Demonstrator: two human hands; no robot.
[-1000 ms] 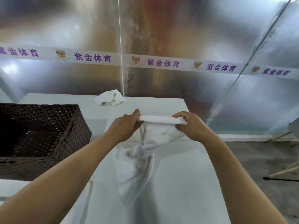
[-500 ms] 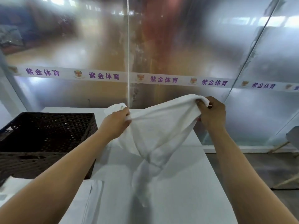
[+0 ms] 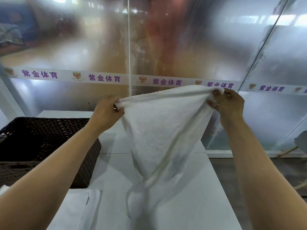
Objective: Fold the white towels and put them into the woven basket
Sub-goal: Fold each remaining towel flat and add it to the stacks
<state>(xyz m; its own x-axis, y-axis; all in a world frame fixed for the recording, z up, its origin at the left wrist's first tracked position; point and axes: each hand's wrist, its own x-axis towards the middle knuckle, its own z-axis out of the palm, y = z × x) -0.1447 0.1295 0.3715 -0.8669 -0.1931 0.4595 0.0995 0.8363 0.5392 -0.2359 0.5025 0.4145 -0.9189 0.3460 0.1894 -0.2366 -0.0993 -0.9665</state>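
Our left fingers [image 3: 118, 105] pinch one top corner of the white towel [image 3: 159, 130], and our right fingers [image 3: 214, 100] pinch the other, slightly higher, so the top edge runs taut between the left hand [image 3: 106, 113] and the right hand [image 3: 230, 105]. A second ago the hands sat close together with the cloth bunched and drooping; now they have drawn well apart and lifted, and the towel hangs open in a tapering sheet, its lower end twisted and trailing to the white surface [image 3: 199, 188]. We judge this the spreading step: the towel is opened but not yet folded, and the bottom needs straightening first. The woven basket [image 3: 49, 140] stands on the surface to our left, near the left forearm; what we see of its inside looks dark, with no towel visible. White cloth [image 3: 86, 208] lies flat on the surface just in front of it.
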